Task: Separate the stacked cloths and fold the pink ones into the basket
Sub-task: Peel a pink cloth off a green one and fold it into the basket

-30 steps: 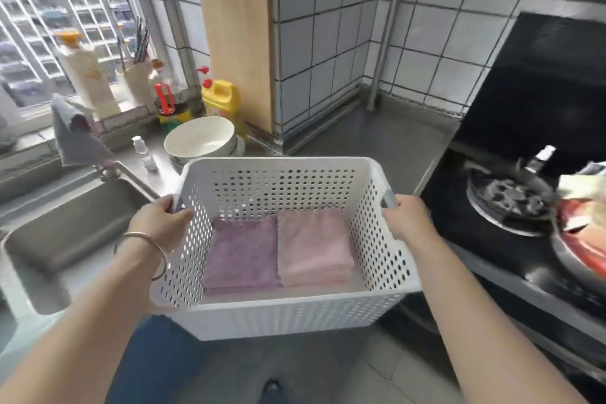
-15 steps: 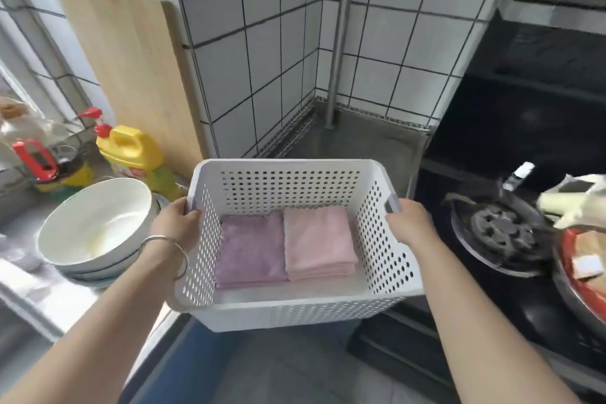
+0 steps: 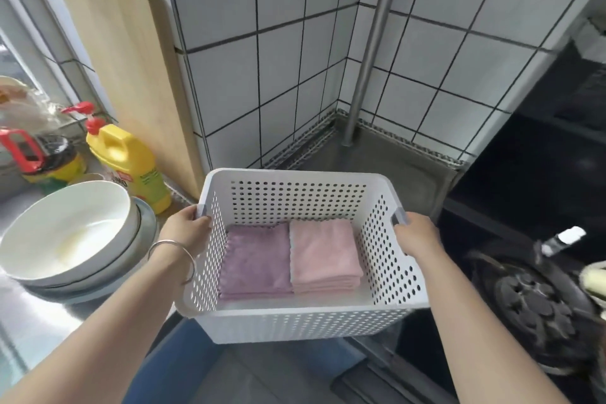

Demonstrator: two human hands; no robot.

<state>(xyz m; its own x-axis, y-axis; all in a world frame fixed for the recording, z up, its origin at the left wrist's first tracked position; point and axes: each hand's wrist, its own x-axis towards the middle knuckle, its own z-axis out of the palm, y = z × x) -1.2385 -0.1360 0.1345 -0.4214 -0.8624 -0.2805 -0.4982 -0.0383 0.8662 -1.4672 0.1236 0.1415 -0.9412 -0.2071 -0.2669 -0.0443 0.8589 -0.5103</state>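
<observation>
A white perforated basket (image 3: 296,323) hangs in the air in front of me, over the counter's front edge. My left hand (image 3: 185,231) grips its left handle; a metal bangle circles that wrist. My right hand (image 3: 416,236) grips the right handle. Inside lie two folded stacks side by side: purple cloths (image 3: 255,261) on the left and pink cloths (image 3: 323,254) on the right.
Stacked white bowls (image 3: 65,236) sit on the steel counter at left, with a yellow detergent bottle (image 3: 129,162) and a leaning wooden cutting board (image 3: 124,62) behind. A steel corner surface (image 3: 377,162) with a vertical pipe (image 3: 370,43) lies ahead. A black gas stove (image 3: 537,308) is at right.
The basket, held in both hands, has travelled right and forward from the sink area toward the tiled corner. The sink has left the view. The cloths inside have not shifted.
</observation>
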